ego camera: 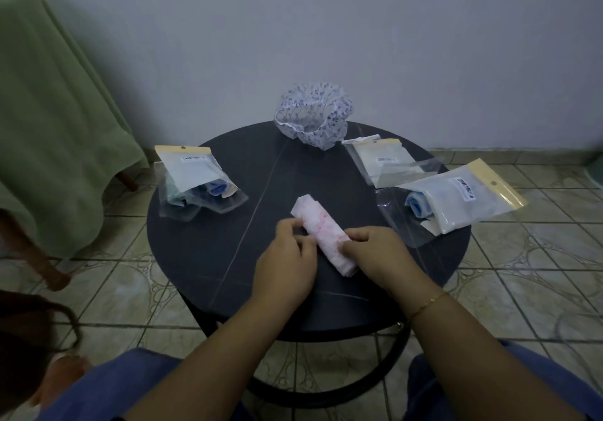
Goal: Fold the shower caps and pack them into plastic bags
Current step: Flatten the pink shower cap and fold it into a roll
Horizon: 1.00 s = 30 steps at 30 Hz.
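A pink-patterned white shower cap (318, 224), folded into a long narrow strip, lies slantwise on the round dark table (228, 251). My left hand (287, 260) pinches its left edge and my right hand (375, 251) grips its right side near the lower end. An unfolded white cap with blue flowers (313, 115) sits puffed up at the table's far edge. A plastic bag (195, 182) with a blue cap inside lies at the left. Another filled bag (456, 202) lies at the right. A flat bag with a card insert (388, 161) lies behind it.
The small table stands against a pale wall on a tiled floor (538, 273). A chair draped in green cloth (55, 120) stands to the left. My knees in blue trousers (114, 388) are under the near edge.
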Motion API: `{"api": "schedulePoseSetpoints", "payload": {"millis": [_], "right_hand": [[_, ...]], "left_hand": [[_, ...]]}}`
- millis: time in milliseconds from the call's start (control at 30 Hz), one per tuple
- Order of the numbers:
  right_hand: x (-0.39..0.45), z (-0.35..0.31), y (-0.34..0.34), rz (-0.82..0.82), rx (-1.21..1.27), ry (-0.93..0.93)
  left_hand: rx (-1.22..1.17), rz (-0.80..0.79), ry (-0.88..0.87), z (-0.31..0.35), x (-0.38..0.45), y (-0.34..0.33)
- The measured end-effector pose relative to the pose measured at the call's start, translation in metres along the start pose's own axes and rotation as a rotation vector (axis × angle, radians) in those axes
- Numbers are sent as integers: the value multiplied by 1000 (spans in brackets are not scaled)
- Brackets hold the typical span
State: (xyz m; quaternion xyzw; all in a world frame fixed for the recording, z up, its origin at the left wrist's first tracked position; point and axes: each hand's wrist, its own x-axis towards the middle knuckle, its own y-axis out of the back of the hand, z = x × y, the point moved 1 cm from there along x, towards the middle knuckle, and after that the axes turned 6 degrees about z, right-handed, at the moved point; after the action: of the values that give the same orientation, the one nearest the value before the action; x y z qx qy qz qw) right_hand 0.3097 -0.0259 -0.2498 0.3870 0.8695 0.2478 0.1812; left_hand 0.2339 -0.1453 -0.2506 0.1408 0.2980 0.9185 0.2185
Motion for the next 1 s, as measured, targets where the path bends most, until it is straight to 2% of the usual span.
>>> {"api": "schedulePoseSetpoints", "payload": {"millis": [100,267,433,533,600,767,867,1000], "right_hand": [[2,4,0,-12,220,-37],[-1,-5,3,-53,564,-50],[7,-8,12,-58,749,-106],[15,-6,19,-104,793,-147],[20,-5,22,-76,822,-141],[36,-5,37,182,845,-85],[45,-5,51,299,809,-49],[54,-3,63,332,810,-87]], "left_hand": [[-285,-27,86,4,4,-5],[-718,12,225,10,9,-15],[-909,9,241,25,22,-25],[-895,-4,186,31,33,-32],[-869,-21,155,35,39,-37],[-804,34,165,43,66,-55],[-644,56,116,45,96,-73],[-332,-48,-61,55,131,-102]]}}
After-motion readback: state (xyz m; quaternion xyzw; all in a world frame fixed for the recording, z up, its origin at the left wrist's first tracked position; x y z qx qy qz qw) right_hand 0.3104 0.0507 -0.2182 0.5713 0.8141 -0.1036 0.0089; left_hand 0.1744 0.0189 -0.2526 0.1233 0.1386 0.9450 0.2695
